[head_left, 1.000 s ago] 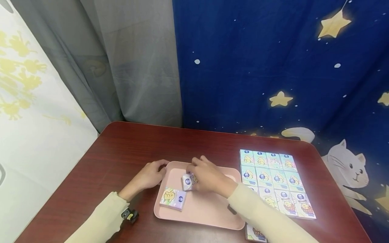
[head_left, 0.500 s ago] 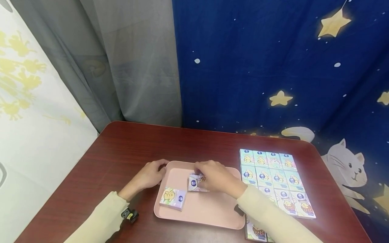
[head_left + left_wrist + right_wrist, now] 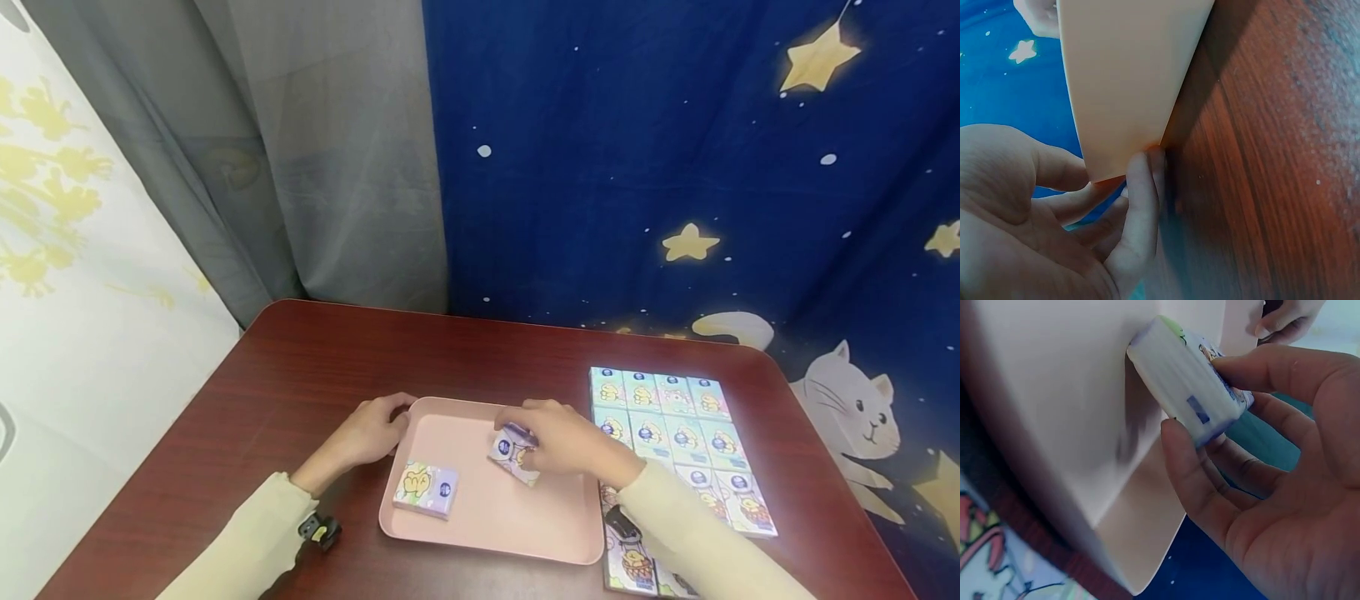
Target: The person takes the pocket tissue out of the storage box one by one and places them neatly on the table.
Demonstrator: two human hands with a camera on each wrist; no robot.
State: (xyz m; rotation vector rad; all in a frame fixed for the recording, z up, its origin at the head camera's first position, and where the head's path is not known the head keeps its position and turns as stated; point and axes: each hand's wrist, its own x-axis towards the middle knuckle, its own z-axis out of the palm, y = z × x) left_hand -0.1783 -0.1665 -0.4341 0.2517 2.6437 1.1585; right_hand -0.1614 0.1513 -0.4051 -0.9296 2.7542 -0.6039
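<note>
My right hand (image 3: 566, 437) holds a small tissue pack (image 3: 513, 454) between thumb and fingers, tilted over the pink tray (image 3: 495, 525). In the right wrist view the pack (image 3: 1188, 381) shows its pale side and seems to touch the tray floor at one edge. A second tissue pack (image 3: 426, 490), with a yellow cartoon print, lies flat at the tray's near left. My left hand (image 3: 367, 429) grips the tray's far left corner. The left wrist view has its thumb on the rim and its fingers (image 3: 1141, 212) against the outer wall.
Rows of tissue packs (image 3: 686, 437) lie side by side on the dark red table (image 3: 315, 358), right of the tray. More packs (image 3: 632, 562) lie partly under the right sleeve. Behind the table hang a grey curtain (image 3: 352, 167) and a blue one (image 3: 555, 208).
My right hand has moved right across the tray with its tissue pack, away from the flat one, and the pack has turned. My left hand has stayed at the tray corner.
</note>
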